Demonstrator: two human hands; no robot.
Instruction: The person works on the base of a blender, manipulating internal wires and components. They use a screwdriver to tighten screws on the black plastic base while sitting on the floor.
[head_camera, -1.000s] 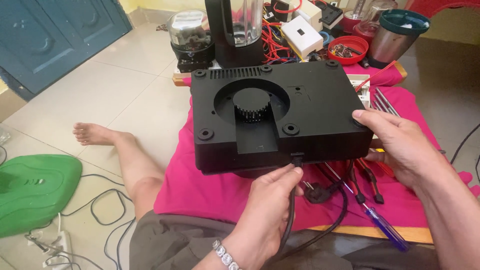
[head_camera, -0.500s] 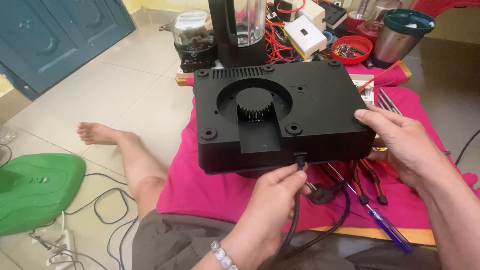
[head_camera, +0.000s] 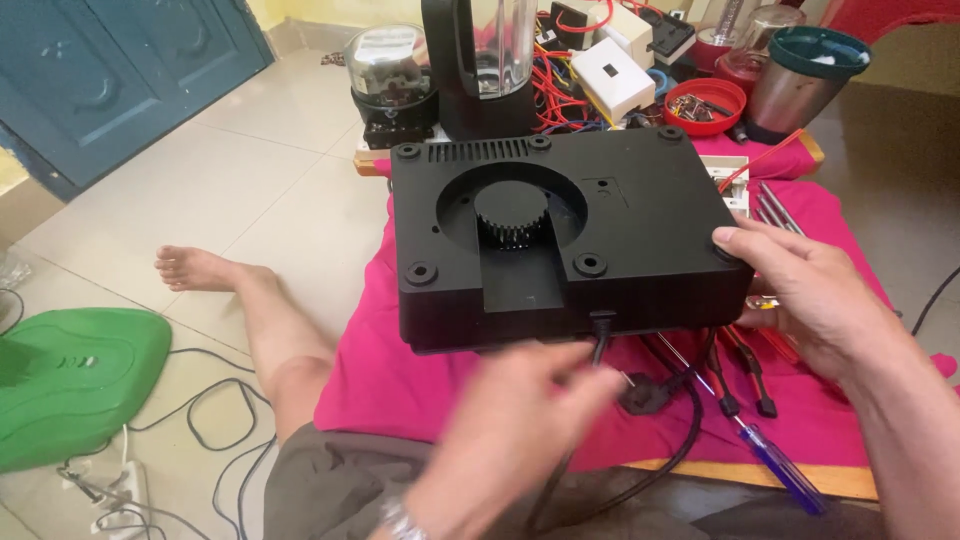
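Head view looks down on a black appliance base (head_camera: 570, 235) lying upside down on a pink cloth (head_camera: 400, 370), its toothed black coupling (head_camera: 511, 213) sitting in the round recess at the middle of the underside. The right hand (head_camera: 810, 290) rests against the base's right edge, fingers loosely spread and flat on the corner, steadying it rather than gripping anything. The left hand (head_camera: 525, 415) is just in front of the base, blurred; its fingers are curled round the black power cord (head_camera: 600, 345) where it leaves the base's near wall, though how tightly I cannot tell. The cord loops down in front of the base to a black plug (head_camera: 650, 392). A blue-handled screwdriver (head_camera: 775, 465) and red-handled tools (head_camera: 745, 365) lie on the cloth, near the base's front right corner. Behind the base stand a blender jar (head_camera: 480, 60), a red bowl (head_camera: 705, 103) and a steel jar with a green lid (head_camera: 805, 75). Well to the base's left, a green plastic piece (head_camera: 70, 385) lies on the tiled floor.
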